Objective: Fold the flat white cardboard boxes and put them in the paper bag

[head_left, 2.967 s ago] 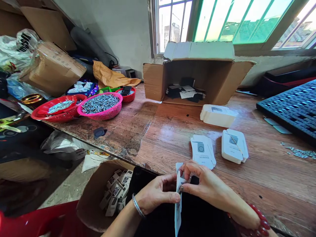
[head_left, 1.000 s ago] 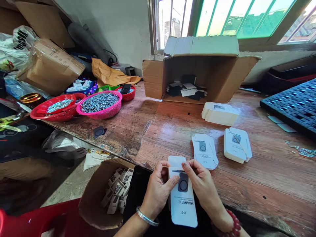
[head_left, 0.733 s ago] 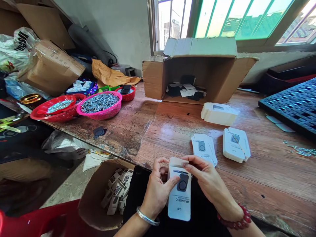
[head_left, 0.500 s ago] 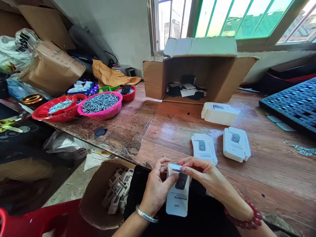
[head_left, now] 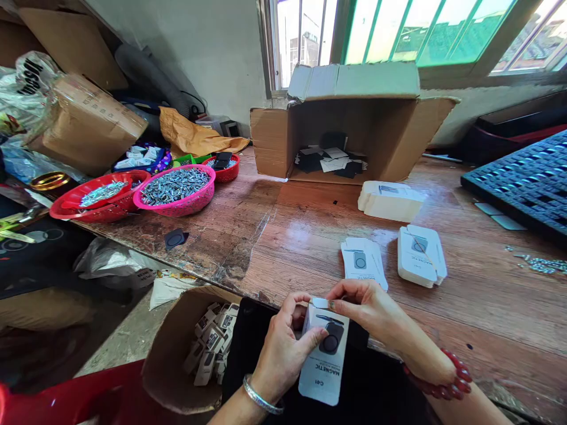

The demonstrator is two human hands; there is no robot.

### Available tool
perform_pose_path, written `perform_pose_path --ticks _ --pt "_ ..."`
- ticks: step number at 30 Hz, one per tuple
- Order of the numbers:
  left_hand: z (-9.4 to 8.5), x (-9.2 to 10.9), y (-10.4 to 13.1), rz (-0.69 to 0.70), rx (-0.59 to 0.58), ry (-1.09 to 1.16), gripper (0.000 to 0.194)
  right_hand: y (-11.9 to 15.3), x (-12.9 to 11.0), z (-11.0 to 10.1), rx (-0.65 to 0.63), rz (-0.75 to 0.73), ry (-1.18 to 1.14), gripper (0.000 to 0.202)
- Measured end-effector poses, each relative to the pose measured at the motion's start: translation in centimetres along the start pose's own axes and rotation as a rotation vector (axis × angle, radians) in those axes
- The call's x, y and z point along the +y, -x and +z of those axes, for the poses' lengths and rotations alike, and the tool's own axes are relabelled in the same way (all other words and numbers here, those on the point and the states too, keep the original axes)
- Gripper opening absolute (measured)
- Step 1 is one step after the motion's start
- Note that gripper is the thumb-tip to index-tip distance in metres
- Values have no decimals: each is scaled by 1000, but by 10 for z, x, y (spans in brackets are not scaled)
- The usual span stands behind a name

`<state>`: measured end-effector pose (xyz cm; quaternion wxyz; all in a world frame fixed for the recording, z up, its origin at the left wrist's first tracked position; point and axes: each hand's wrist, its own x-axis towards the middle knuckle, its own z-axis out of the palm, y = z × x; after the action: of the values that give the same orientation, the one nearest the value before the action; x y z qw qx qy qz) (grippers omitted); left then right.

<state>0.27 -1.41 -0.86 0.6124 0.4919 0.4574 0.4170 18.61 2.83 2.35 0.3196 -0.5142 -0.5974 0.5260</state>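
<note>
A white printed carton (head_left: 322, 369) marked "MAGNETIC" and "C-01" is held over my lap, its lettering upside down to me. My left hand (head_left: 286, 345) grips it by the side, thumb across the printed front. At its far end, my right hand (head_left: 365, 304) pinches a small white flap between thumb and fingers. Just beyond my hands on the table lies a small stack of flat cartons (head_left: 362, 262). A thicker stack of cartons (head_left: 420, 257) with a band across it is to its right, and another stack (head_left: 390, 199) lies farther back.
Below the table edge at left, an open cardboard box (head_left: 177, 366) contains several folded cartons. A pink basket (head_left: 201, 198) and a red basket (head_left: 66, 206) hold metal parts. An open box (head_left: 270, 141) stands by the window; a black slotted tray (head_left: 522, 183) is at right.
The carton has tilted slightly and come a little nearer to me. My right hand has shifted right, and a white flap now shows raised at the carton's far end.
</note>
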Motion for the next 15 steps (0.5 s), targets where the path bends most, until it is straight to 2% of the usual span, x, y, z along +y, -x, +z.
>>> perform_pose_path --ticks 4,8,15 --pt "0 -2 -1 -12 44 20 38 2 -4 -2 -27 -59 93 17" --pt "-1 -4 -2 2 104 24 48 6 -6 -3 -13 -138 145 19" --pt "-3 -6 -3 25 79 49 47 9 -2 3 -42 -78 45 23"
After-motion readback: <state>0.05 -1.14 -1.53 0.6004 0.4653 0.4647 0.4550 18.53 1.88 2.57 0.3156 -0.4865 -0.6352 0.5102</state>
